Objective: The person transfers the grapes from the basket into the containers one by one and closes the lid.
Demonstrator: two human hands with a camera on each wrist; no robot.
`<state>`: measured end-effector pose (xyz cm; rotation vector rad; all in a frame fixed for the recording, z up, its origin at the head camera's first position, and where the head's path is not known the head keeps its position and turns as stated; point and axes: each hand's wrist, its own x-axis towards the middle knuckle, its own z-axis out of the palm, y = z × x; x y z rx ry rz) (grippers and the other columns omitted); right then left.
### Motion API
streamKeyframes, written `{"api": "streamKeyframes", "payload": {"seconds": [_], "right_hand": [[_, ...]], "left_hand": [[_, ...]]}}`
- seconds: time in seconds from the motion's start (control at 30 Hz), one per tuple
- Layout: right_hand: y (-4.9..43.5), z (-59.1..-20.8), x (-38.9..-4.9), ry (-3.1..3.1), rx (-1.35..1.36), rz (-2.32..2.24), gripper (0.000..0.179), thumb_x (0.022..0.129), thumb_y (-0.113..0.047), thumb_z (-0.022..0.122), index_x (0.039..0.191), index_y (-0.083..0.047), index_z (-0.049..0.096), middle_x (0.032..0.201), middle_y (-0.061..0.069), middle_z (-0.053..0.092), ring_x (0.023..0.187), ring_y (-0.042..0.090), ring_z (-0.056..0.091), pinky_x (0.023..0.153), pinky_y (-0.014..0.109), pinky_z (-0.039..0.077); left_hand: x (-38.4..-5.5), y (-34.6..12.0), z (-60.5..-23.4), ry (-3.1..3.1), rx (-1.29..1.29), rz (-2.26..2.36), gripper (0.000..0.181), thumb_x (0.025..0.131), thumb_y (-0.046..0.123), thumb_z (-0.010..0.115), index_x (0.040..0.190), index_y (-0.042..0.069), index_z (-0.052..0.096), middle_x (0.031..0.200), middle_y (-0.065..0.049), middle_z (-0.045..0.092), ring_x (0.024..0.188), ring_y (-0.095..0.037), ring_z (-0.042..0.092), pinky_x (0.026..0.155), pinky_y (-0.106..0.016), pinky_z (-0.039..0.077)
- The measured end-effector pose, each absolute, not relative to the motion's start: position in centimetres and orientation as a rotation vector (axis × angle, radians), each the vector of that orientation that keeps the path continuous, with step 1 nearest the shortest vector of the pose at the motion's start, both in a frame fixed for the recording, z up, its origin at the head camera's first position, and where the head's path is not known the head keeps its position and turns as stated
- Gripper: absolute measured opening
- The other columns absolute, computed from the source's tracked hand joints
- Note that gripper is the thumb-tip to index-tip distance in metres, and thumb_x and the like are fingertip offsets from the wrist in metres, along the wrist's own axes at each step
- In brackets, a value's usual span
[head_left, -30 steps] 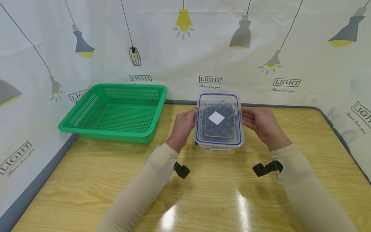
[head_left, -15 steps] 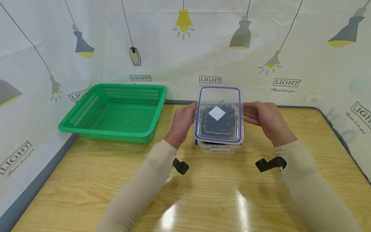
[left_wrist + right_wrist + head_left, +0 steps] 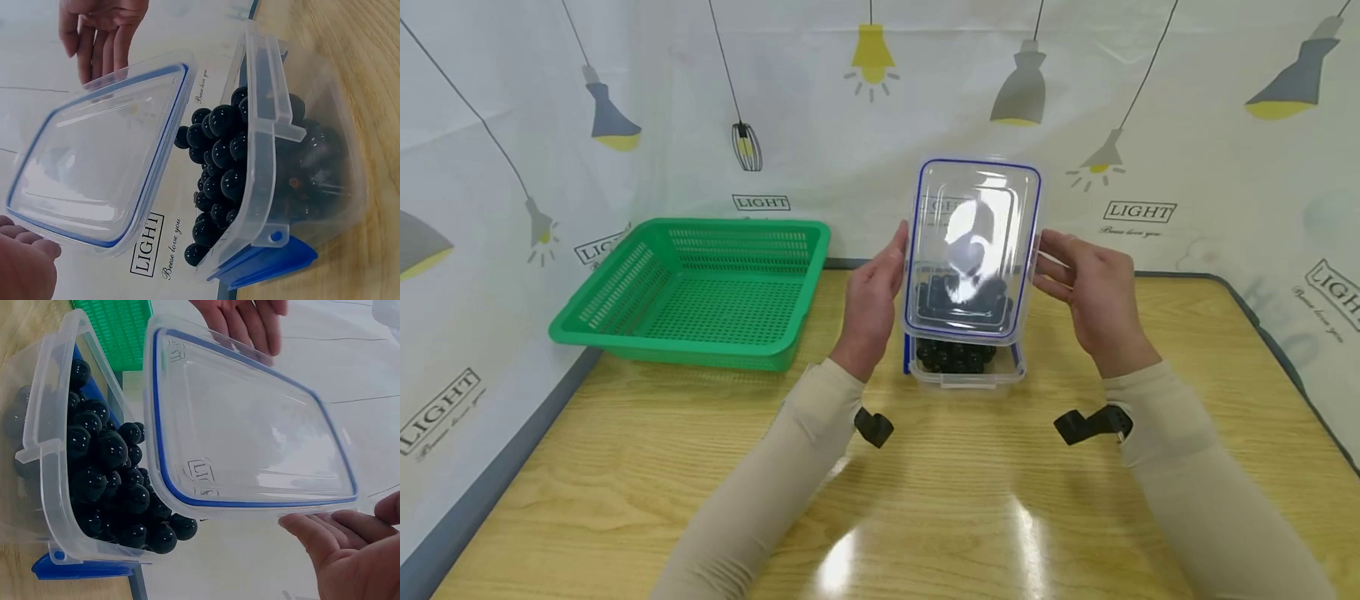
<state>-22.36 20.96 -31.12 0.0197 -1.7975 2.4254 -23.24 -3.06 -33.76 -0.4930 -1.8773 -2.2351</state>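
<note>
In the head view, a clear plastic lid (image 3: 973, 250) with a blue seal is tilted steeply up above its food container (image 3: 967, 379). My left hand (image 3: 874, 304) holds the lid's left edge, while my right hand (image 3: 1097, 296) has its fingers at the right edge. Shiny black grapes (image 3: 219, 162) fill the container and rise above its rim, as the left wrist view shows. A blue latch flap (image 3: 265, 259) hangs down along the container's side. From the right wrist, the right fingers (image 3: 319, 534) touch the lid's edge from outside.
A green plastic basket (image 3: 797, 333) with slotted walls stands on the wooden table (image 3: 955, 500), left of the container. Behind the table's far edge hangs a backdrop (image 3: 820, 100) printed with lamps.
Both hands have lifted the lid off the container and tipped its far end upward. The grapes beneath are now uncovered at the near side. The container and basket have stayed put.
</note>
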Motion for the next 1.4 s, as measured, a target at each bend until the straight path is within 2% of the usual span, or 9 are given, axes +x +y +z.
{"api": "streamKeyframes", "payload": {"seconds": [0.1,0.37,0.57,0.8,0.93,1.1,1.23,1.3,1.4], "right_hand": [[20.7,-31.3,-22.4,-1.714,0.071,2.405,0.046,0.1,-0.021,0.059,0.132,0.011,0.055,0.129,0.018,0.061,0.11,0.024,0.064,0.084,0.033,0.052],[20.3,-31.5,-22.3,-1.72,0.212,2.3,0.04,0.102,-0.018,0.054,0.128,0.012,0.058,0.129,0.018,0.055,0.118,0.024,0.059,0.087,0.03,0.051],[20.3,-32.0,-22.4,-1.491,0.324,2.343,0.032,0.101,-0.012,0.057,0.117,0.015,0.063,0.118,0.02,0.065,0.112,0.03,0.062,0.089,0.037,0.05],[20.1,-33.0,-22.5,-1.248,0.405,2.41,0.027,0.101,-0.007,0.053,0.096,0.015,0.068,0.1,0.022,0.07,0.096,0.03,0.07,0.09,0.04,0.051],[19.8,-33.6,-22.7,-1.296,0.401,2.39,0.029,0.101,-0.008,0.054,0.084,0.012,0.065,0.106,0.022,0.069,0.105,0.03,0.066,0.092,0.037,0.05],[19.5,-34.1,-22.8,-1.387,0.386,2.341,0.022,0.097,-0.004,0.06,0.091,0.016,0.066,0.116,0.022,0.067,0.117,0.032,0.059,0.084,0.029,0.054],[19.6,-34.6,-22.9,-1.437,0.373,2.35,0.018,0.093,0.003,0.064,0.105,0.016,0.066,0.122,0.019,0.065,0.118,0.03,0.059,0.085,0.026,0.053],[19.7,-34.9,-22.9,-1.48,0.364,2.353,0.02,0.092,0.005,0.064,0.11,0.014,0.066,0.125,0.017,0.064,0.119,0.029,0.058,0.087,0.026,0.052],[19.9,-35.5,-23.0,-1.532,0.335,2.344,0.022,0.092,0.008,0.063,0.113,0.011,0.066,0.127,0.015,0.063,0.122,0.029,0.056,0.092,0.028,0.05]], "left_hand": [[-23.1,-3.1,-33.7,-1.85,-0.57,-2.22,0.044,0.11,0.023,0.032,0.149,0.004,0.037,0.156,0.0,0.032,0.14,-0.003,0.029,0.11,-0.023,0.028],[-23.2,-3.2,-33.4,-1.842,-0.621,-2.196,0.043,0.11,0.014,0.027,0.15,-0.002,0.03,0.158,-0.007,0.024,0.143,-0.009,0.023,0.112,-0.027,0.025],[-23.2,-3.3,-33.5,-1.734,-0.698,-2.276,0.043,0.11,0.017,0.029,0.149,-0.002,0.032,0.157,-0.005,0.03,0.141,-0.007,0.028,0.114,-0.03,0.023],[-23.3,-3.2,-34.0,-1.439,-0.749,-2.449,0.04,0.108,0.011,0.03,0.14,-0.009,0.041,0.148,-0.017,0.041,0.138,-0.021,0.039,0.113,-0.037,0.027],[-23.1,-3.0,-34.2,-1.435,-0.683,-2.457,0.039,0.107,0.01,0.032,0.139,-0.01,0.04,0.146,-0.019,0.041,0.137,-0.022,0.04,0.113,-0.037,0.029],[-23.0,-2.8,-34.3,-1.466,-0.646,-2.453,0.038,0.105,0.008,0.034,0.135,-0.015,0.041,0.147,-0.021,0.038,0.138,-0.02,0.038,0.112,-0.033,0.028],[-23.1,-3.0,-34.7,-1.551,-0.627,-2.407,0.033,0.105,0.005,0.037,0.115,-0.02,0.056,0.147,-0.021,0.039,0.138,-0.018,0.038,0.112,-0.032,0.029],[-23.1,-3.2,-35.0,-1.615,-0.611,-2.374,0.03,0.104,0.002,0.04,0.116,-0.02,0.057,0.147,-0.019,0.04,0.138,-0.017,0.038,0.111,-0.032,0.031],[-23.1,-3.3,-35.5,-1.696,-0.583,-2.337,0.03,0.1,-0.007,0.044,0.127,-0.014,0.054,0.147,-0.016,0.041,0.137,-0.016,0.038,0.109,-0.031,0.033]]}}
